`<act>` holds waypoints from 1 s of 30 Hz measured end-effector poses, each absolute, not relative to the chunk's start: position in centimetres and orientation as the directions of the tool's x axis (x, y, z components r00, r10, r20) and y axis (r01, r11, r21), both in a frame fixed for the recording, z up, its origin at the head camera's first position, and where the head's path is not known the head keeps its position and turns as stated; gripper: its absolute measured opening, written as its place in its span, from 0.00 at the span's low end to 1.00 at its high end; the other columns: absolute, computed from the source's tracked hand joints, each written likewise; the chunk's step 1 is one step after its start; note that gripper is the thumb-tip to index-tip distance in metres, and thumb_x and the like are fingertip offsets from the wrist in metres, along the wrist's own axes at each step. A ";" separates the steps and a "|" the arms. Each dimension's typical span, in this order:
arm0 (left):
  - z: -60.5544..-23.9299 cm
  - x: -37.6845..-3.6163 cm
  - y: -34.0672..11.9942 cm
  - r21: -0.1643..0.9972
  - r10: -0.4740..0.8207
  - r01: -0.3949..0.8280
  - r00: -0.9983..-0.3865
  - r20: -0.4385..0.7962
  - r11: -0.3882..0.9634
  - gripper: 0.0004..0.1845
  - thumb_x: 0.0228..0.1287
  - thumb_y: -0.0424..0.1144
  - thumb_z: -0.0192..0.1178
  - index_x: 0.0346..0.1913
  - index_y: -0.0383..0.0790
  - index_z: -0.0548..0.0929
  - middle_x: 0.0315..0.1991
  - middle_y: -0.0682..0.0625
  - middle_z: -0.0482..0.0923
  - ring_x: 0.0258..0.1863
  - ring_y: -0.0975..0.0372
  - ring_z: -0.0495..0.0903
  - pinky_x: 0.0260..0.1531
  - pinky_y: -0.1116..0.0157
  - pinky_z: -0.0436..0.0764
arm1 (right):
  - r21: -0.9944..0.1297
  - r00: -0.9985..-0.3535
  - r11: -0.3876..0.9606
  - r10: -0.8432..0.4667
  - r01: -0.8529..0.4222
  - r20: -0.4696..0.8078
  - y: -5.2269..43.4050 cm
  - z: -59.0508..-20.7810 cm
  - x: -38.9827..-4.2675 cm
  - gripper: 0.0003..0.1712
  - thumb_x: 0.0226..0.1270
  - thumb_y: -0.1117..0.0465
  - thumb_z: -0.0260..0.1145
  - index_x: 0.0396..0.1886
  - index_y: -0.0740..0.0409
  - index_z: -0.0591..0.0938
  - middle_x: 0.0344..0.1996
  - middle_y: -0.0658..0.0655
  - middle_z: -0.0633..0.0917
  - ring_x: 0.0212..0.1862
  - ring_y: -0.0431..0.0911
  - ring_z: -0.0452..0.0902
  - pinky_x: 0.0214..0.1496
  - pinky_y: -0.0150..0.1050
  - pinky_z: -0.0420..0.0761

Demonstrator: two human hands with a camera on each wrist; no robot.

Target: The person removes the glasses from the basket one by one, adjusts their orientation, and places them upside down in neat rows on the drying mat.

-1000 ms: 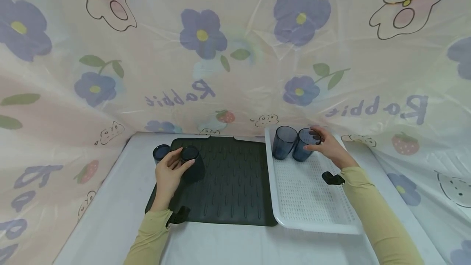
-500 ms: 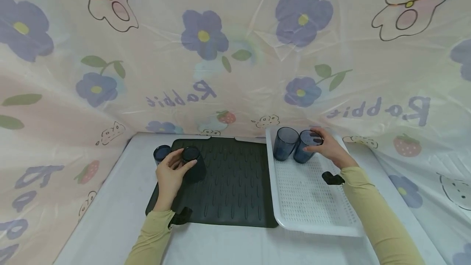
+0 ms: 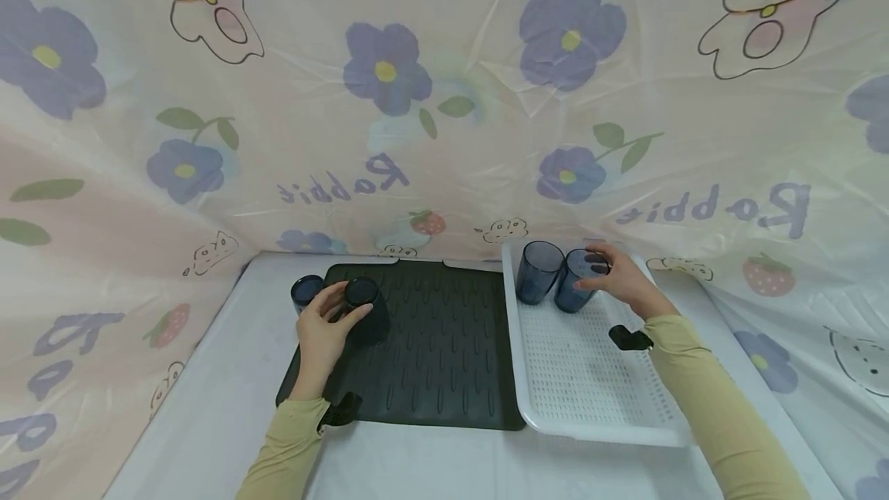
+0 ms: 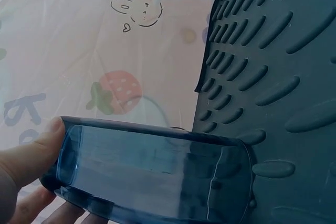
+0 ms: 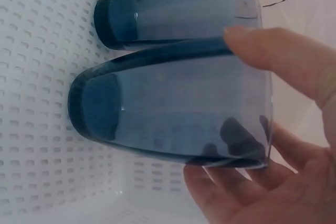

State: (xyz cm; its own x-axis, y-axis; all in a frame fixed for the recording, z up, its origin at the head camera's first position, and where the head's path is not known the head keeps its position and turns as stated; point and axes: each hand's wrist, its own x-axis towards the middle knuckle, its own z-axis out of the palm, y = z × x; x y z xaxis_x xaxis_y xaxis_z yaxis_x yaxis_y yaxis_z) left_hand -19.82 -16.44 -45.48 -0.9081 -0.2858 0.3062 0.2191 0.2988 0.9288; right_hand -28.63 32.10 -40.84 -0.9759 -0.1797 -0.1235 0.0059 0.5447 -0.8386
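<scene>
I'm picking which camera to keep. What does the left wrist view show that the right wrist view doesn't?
Left wrist only: the left hand gripping a blue cup on the black mat. Right wrist only: the right hand gripping one of two blue cups; the other is behind it. Both: the white tray, only its corner from the left.

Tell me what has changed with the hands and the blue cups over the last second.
Nothing visibly changed. The left hand grips the same blue cup on the dark mat, beside a second cup. The right hand holds the nearer cup in the white tray, next to the other tray cup. The slight shifts look like camera motion.
</scene>
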 end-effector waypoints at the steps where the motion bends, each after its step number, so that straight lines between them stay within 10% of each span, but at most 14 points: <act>1: -45.5 -19.8 -16.5 0.928 -0.284 0.221 -0.908 0.308 0.301 0.30 0.49 0.35 0.75 0.58 0.34 0.78 0.53 0.40 0.78 0.51 0.51 0.78 0.51 0.55 0.79 | -0.838 -0.976 0.546 -0.182 0.004 -0.123 32.1 -40.8 -28.6 0.56 0.56 0.59 0.75 0.75 0.62 0.50 0.69 0.70 0.57 0.69 0.65 0.52 0.64 0.62 0.63; 30: -46.4 -20.2 -16.5 0.934 -0.303 0.222 -0.903 0.306 0.280 0.31 0.47 0.37 0.76 0.58 0.38 0.78 0.53 0.41 0.79 0.52 0.52 0.78 0.52 0.58 0.78 | -0.814 -0.981 0.580 -0.168 -0.018 -0.098 32.2 -39.1 -25.6 0.54 0.53 0.54 0.76 0.74 0.61 0.56 0.69 0.68 0.61 0.68 0.63 0.56 0.62 0.63 0.64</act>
State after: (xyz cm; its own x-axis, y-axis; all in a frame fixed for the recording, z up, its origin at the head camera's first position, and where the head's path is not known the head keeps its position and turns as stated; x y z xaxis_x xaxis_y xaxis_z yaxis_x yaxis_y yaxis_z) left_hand -20.17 -16.54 -46.39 -0.9027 -0.3026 0.3058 0.2224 0.2802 0.9338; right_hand -25.63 32.22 -39.07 -0.9809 -0.1677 -0.0983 -0.0176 0.5800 -0.8144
